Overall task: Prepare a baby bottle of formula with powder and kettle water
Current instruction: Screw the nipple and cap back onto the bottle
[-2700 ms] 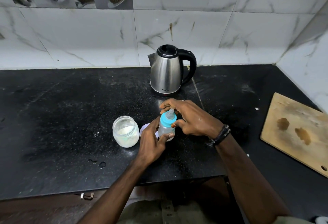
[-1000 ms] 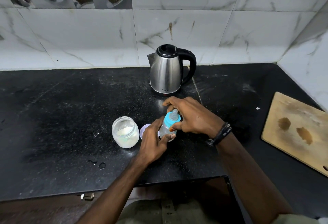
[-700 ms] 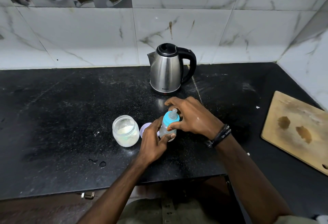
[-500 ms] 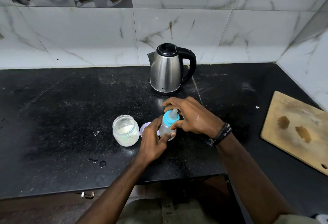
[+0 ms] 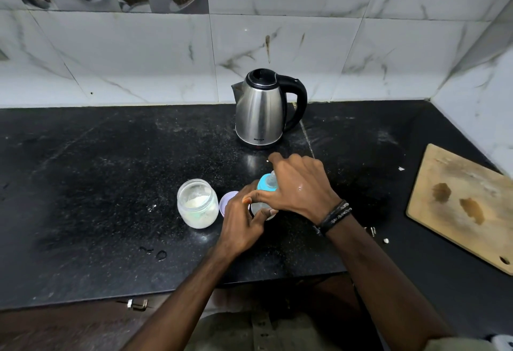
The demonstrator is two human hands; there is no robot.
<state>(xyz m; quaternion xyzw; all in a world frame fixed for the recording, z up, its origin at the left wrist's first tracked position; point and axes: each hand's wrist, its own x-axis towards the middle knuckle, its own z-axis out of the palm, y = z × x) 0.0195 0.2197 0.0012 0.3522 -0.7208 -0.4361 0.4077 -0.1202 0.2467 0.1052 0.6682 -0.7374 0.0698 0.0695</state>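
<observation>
The baby bottle (image 5: pixel 263 206), a small clear plastic cylinder with a glossy blue screw collar (image 5: pixel 263 184) and a pale translucent teat, stands upright on the black speckled stone surface (image 5: pixel 97 184), in front of the kettle (image 5: pixel 261 111) and near the surface's front edge. The left hand (image 5: pixel 241 223) wraps the bottle's lower body, fingers (image 5: pixel 262 216) curled and clamped round the clear plastic. The right hand (image 5: pixel 299 186) arches over the top, thumb and fingers closed on the blue collar; a dark braided band circles its wrist.

The kettle is a tapered, brushed-steel body with a black lid and a black loop handle turned to its right, standing against the marbled white wall tiles. To the front left of the kettle, just beside the bottle, sits a squat frosted jar (image 5: pixel 197 203), open-topped, with white powder inside. A round lilac lid (image 5: pixel 228 203) lies flat between jar and bottle. Far to the kettle's right lies a stained, pale wooden board (image 5: pixel 466 206).
</observation>
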